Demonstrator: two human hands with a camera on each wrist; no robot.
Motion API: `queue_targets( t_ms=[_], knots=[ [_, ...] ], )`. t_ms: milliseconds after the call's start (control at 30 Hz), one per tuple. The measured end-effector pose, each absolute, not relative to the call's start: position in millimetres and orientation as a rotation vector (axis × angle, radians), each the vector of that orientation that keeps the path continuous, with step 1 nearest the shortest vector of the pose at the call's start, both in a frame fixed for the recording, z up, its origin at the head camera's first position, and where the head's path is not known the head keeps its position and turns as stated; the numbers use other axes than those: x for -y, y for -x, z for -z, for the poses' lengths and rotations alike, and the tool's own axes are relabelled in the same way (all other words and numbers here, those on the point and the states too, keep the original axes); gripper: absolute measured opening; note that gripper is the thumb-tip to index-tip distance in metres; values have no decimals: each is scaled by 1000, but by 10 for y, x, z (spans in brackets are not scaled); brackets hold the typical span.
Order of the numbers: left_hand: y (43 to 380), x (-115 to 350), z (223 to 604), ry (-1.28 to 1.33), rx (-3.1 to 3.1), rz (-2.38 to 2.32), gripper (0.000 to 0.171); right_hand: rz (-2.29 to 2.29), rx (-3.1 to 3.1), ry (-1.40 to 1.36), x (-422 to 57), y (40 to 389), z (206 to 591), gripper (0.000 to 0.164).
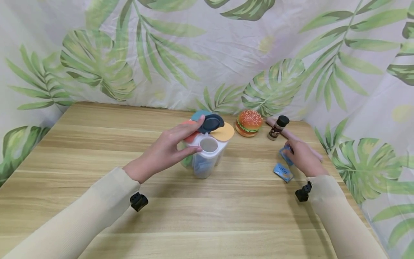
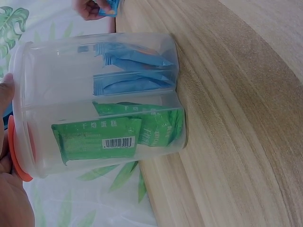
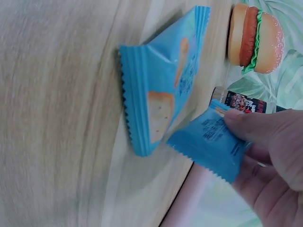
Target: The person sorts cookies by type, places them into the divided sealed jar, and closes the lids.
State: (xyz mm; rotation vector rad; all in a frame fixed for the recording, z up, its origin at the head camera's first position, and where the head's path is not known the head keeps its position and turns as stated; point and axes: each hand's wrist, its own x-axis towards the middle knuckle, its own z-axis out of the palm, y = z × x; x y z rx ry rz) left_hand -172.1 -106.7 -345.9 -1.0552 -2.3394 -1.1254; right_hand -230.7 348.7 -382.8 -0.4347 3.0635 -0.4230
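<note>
A clear storage container [image 1: 204, 163] with a white top and coloured flip lids stands on the table. Its dark flip lid [image 1: 211, 123] is raised over a round opening. My left hand [image 1: 166, 145] rests on its top, index finger by the raised lid and thumb at the opening's rim. Blue snack packets [image 2: 135, 61] and green ones [image 2: 97, 139] lie inside. My right hand [image 3: 272, 156] pinches a blue snack packet [image 3: 210, 139] between thumb and fingers, just over the table. Nearer the front lies another blue packet [image 3: 163, 82].
A toy hamburger [image 1: 249, 123] stands right of the container. Beside it is a small seasoning bottle [image 1: 278, 127] with a black cap. Behind my right hand runs a pale pink rod [image 1: 291, 135]. A leaf-print cloth [image 1: 181, 54] hangs along the table's back edge.
</note>
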Motion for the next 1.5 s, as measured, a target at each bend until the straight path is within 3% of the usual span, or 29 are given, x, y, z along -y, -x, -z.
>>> queue_targets(
  t_ms=[167,700,1167,1500],
  knots=[
    [1719,1068,3455,1052,2344,1125,84,447,-3128,521,-3398,2287,3782,12],
    [1715,1081,3445,1058,2346,1127,85,962,-3075,721,-2752,2126,3393,16],
    [1708,1073,3440,1065,2344,1131,85,1878,-2570,1197,-2116,1875,3073,12],
    [1697,1083,3454,1063,2351,1121,85,1911,-2456,1370,-1754,1837,3069,20]
  ],
)
